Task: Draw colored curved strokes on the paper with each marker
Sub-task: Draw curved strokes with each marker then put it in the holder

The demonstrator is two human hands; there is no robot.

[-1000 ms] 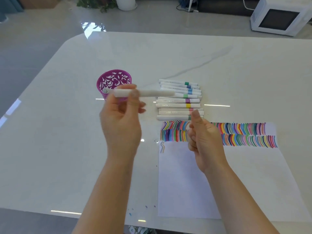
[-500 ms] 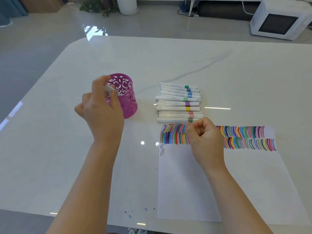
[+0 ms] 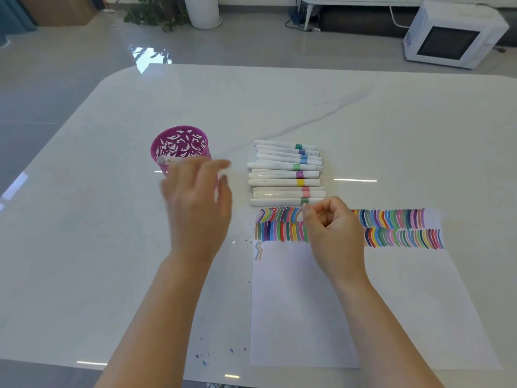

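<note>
The white paper (image 3: 321, 309) lies at the front right, with two rows of coloured curved strokes (image 3: 397, 228) along its top. Several white markers with coloured bands (image 3: 282, 175) lie in a stack just behind it. A marker (image 3: 165, 160) stands tilted in the purple cut-out cup (image 3: 179, 144). My left hand (image 3: 198, 208) is blurred, empty, with fingers spread, just in front and right of the cup. My right hand (image 3: 333, 233) rests on the strokes with curled fingers. Its thumb tip touches the nearest marker, the green-banded one (image 3: 277, 202). I see nothing in that hand.
The white marble table (image 3: 363, 121) has small ink specks (image 3: 212, 354) near its front edge. On the floor behind stand a white microwave (image 3: 450, 37) at the right and a white plant pot (image 3: 202, 9) at the centre.
My left hand carried a marker to the purple cup, released it there, and now moves right, empty. My right hand shifted slightly towards the green-banded marker.
</note>
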